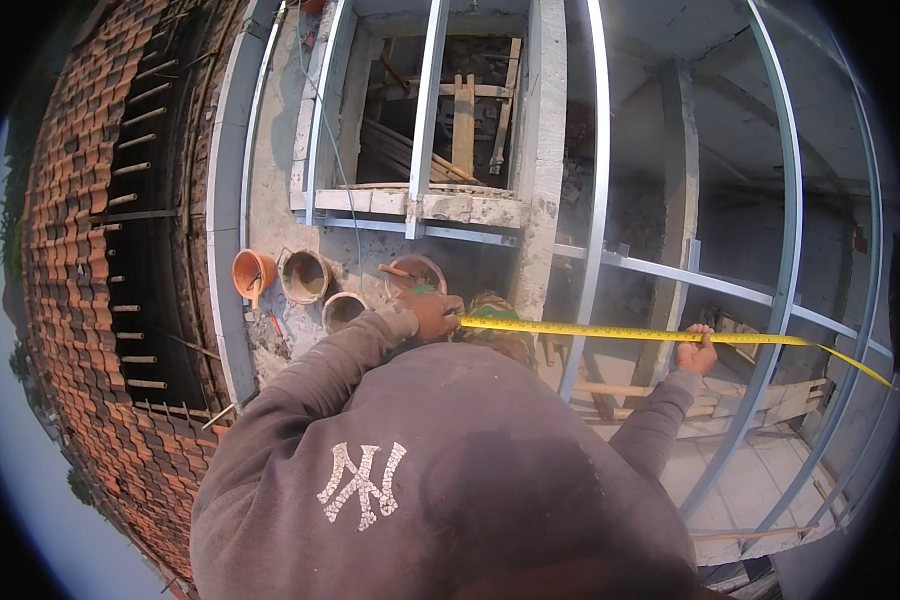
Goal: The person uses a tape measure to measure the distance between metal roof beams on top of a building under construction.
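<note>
Head view looks straight down on a person in a grey-brown sweatshirt (420, 480) with a white stitched mark on the chest. Both sleeves reach forward and away from the body.

Left hand (432, 312) is curled tight around the case end of a yellow tape measure (650, 335). Only a bit of green shows at the knuckles, so the case itself is mostly hidden. Right hand (697, 352) pinches the yellow tape from below, with the thumb on top of it. The tape runs flat between the two hands and goes on past the right hand. Its loose end droops down near the right edge of the picture.

Under the tape are shiny metal frame bars (598, 200), thin and silver, that cross each other like a big grid. The tape lies across two of them.

Just beyond the left hand sit four round buckets (305, 277) on a dusty concrete ledge (270, 200). One of them is bright orange. Another holds a tool with a wooden handle.

Farther off, a grey concrete beam (545, 150) runs away from the person. Beside it is a deep opening with wooden planks (463, 120) down inside.

Far to the left are rows of red-brown roof tiles (70, 250), and pale sky past them.
</note>
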A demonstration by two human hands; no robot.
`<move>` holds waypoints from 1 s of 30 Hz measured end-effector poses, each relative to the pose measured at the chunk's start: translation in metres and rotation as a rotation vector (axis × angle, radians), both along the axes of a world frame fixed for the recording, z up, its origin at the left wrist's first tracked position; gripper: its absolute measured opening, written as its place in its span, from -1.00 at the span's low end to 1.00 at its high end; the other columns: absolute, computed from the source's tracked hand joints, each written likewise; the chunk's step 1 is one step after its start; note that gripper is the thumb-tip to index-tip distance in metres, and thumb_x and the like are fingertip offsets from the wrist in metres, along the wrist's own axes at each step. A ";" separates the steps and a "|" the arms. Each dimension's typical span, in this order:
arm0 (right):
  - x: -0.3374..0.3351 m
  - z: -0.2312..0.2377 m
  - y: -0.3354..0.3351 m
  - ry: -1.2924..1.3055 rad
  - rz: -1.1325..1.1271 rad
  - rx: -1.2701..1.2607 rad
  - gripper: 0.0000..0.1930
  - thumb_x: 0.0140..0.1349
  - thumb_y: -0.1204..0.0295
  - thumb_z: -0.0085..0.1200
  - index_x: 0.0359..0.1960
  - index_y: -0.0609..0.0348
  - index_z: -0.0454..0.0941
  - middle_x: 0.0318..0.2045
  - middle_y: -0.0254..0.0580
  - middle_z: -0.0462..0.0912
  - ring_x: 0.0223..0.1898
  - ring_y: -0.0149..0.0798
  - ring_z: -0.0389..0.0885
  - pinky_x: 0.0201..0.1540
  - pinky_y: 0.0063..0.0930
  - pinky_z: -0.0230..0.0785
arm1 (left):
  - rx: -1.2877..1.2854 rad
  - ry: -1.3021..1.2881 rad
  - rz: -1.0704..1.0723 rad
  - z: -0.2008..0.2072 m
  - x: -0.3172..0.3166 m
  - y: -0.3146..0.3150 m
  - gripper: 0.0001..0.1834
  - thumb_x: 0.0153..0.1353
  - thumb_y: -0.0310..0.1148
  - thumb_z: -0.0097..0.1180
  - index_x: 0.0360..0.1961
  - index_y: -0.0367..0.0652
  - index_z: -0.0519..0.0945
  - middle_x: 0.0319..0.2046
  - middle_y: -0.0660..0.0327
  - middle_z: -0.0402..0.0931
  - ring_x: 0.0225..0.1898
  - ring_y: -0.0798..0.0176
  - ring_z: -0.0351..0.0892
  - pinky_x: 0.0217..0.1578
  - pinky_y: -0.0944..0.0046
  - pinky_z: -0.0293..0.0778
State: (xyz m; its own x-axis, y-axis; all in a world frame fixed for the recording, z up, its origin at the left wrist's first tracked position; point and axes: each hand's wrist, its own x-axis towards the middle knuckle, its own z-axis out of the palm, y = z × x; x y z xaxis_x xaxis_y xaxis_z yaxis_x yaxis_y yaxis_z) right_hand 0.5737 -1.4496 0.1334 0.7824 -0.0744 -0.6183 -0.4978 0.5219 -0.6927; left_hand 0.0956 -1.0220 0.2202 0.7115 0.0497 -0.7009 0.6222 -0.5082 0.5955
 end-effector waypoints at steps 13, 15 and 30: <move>0.016 -0.029 0.035 0.136 0.188 0.103 -0.95 0.30 0.53 -0.07 -0.27 0.23 0.43 -0.48 -0.23 0.45 -0.42 -0.26 0.46 -0.30 -0.35 0.43 | -0.076 0.195 0.244 0.002 -0.051 -0.047 -0.54 0.29 -0.13 0.05 0.17 -0.06 0.47 0.02 -0.15 0.54 0.04 -0.21 0.55 0.08 -0.05 0.43; 0.002 -0.017 0.048 0.137 0.175 0.077 -0.94 0.32 0.48 -0.03 -0.29 0.19 0.43 -0.50 -0.26 0.43 -0.45 -0.29 0.43 -0.35 -0.37 0.39 | -0.086 0.213 0.251 0.003 -0.054 -0.051 -0.53 0.29 -0.13 0.06 0.18 -0.06 0.47 0.02 -0.14 0.54 0.04 -0.21 0.55 0.08 -0.05 0.43; -0.079 0.075 0.091 0.000 0.128 0.018 -0.85 0.31 0.34 -0.05 -0.40 0.07 0.40 -0.58 -0.38 0.36 -0.55 -0.34 0.36 -0.44 -0.42 0.31 | -0.077 0.099 0.306 -0.001 -0.100 -0.070 -0.63 0.28 -0.12 0.11 0.02 -0.06 0.53 -0.08 -0.12 0.58 -0.02 -0.13 0.58 0.00 -0.03 0.44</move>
